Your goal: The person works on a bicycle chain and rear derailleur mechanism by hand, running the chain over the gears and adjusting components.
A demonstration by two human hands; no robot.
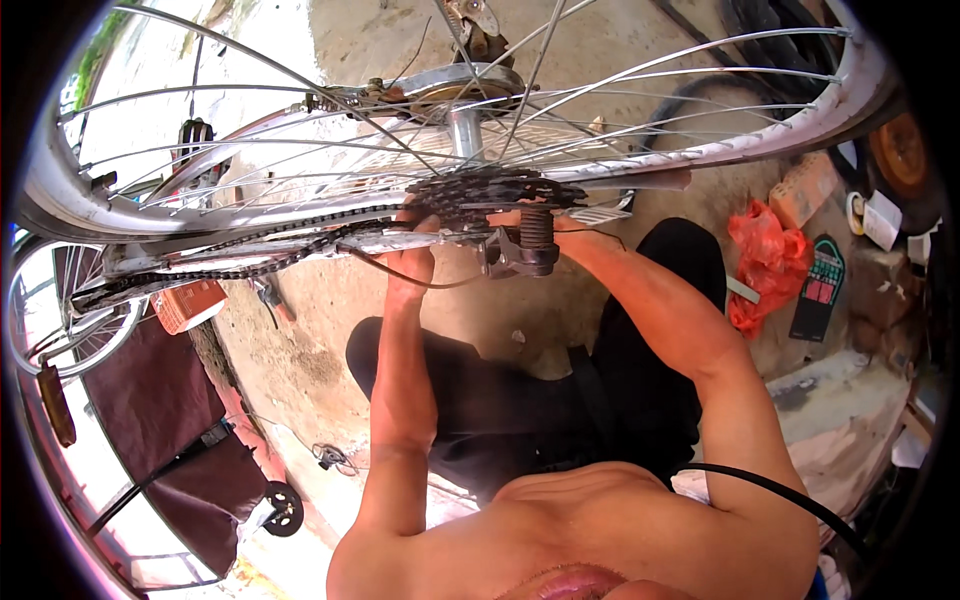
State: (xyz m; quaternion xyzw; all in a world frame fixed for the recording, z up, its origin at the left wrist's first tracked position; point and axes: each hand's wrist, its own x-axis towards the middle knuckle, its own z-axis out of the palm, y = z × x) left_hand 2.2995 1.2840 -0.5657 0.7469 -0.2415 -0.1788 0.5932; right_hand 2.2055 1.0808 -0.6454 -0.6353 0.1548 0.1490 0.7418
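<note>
A bicycle wheel with a silver rim [720,152] spans the upper view. Below its hub sits a dark, greasy cluster of rear sprockets [480,194], with a rear derailleur [528,246] hanging under it. From the sprockets a black chain [270,243] runs left along a silver frame bar [385,241]. My left hand [420,255] is at that bar beside the sprockets, its fingers closed round it and partly hidden. Behind the derailleur is my right hand [568,232], whose fingers are mostly covered. A thin cable [435,286] loops beneath the bar.
A red plastic bag [765,260] and a brick [803,190] lie on the right, near a black-and-green flat package [820,290]. An orange-red box [188,306] sits at left, near another wheel [75,370]. My dark-trousered knees [680,270] are bent below the bicycle.
</note>
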